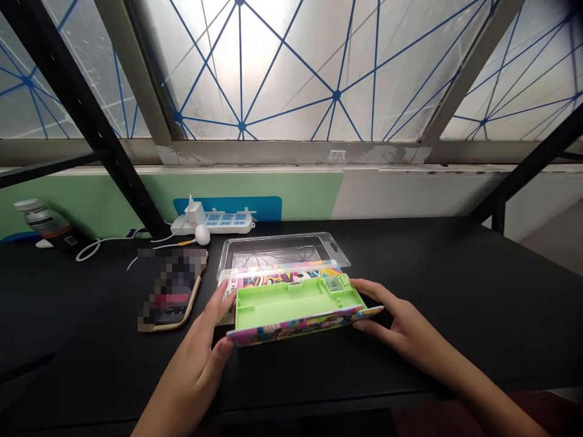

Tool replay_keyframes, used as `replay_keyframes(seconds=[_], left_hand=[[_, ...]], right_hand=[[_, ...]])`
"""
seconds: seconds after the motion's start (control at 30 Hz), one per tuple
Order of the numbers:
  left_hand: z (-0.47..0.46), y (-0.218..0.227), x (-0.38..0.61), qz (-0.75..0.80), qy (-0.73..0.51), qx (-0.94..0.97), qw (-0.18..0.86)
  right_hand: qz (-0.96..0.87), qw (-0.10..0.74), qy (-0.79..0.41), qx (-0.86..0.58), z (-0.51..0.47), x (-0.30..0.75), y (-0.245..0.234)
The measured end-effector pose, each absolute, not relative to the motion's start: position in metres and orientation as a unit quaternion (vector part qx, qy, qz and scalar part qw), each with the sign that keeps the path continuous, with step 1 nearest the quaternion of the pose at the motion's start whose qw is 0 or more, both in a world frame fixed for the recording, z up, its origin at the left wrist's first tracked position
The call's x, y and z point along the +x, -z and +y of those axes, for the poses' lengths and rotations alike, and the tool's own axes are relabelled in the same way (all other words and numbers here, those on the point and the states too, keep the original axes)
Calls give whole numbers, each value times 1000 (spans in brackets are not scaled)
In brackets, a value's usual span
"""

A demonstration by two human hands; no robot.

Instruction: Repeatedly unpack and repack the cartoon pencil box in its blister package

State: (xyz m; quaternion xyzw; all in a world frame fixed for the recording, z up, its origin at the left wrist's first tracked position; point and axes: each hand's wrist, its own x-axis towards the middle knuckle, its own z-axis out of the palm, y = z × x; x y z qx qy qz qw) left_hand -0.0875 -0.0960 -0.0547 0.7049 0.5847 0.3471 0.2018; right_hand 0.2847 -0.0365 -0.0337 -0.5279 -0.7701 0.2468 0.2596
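Between my two hands is a pencil box (286,308) with a bright green inside and a colourful printed lid, which hangs open toward me. My left hand (207,349) grips its left end, thumb at the lid's front corner. At the right end, my right hand (387,312) holds it with the thumb below and fingers along the side. A small clear window or sharpener part (334,283) sits in the tray's far right corner. Behind the box lies a clear plastic package (273,249), with a printed card (230,285) partly hidden under the box.
A phone (175,291) in a pale-edged case lies left of the box, its screen blurred. Behind it stand a power strip (228,223) with a white plug and cable. A bottle (50,224) is at far left. Black metal posts (91,121) flank the black desk (432,261).
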Motion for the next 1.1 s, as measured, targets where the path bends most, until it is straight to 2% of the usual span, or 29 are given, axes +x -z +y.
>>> replay_keyframes(seconds=[0.17,0.27,0.4,0.53,0.63,0.77,1.1], left_hand=[[-95,48,-82,626,-329,672,218],[-97,49,-79,609,-344,681,215],[-95,47,-76,572,-396,709,115],[-67,21,-77,544,-404,735,16],[-30,-8,-78,534,-369,757,-73],[14,-26,-79,545,-321,766,-117],[18,13,-86,594,-145,779,-140]], right_hand=[[-756,280,-263,-530,-37,287,40],[-770,286,-212,-530,-39,290,47],[-809,335,-81,-475,-37,291,46],[-802,394,5,-450,-14,280,27],[-778,425,4,-462,22,267,12],[-750,461,-31,-473,73,249,13],[-825,384,-22,-415,89,252,45]])
